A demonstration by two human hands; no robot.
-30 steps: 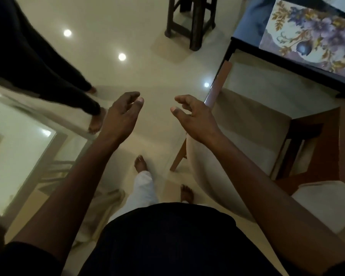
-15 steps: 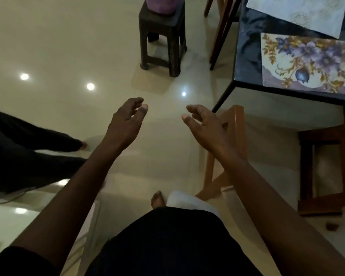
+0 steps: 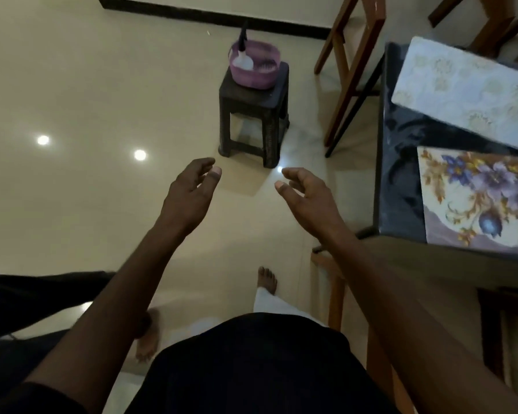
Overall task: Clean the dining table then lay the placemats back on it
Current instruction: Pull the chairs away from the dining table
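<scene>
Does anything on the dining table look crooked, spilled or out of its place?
The pale placemat lies askew on the dining table: its edges run at an angle to the table's edge, while the floral placemat beside it lies square to that edge. Nothing looks spilled or damaged.

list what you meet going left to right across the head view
left hand → dark stool carrying the purple basin → right hand → wooden chair → dining table → floral placemat
</scene>
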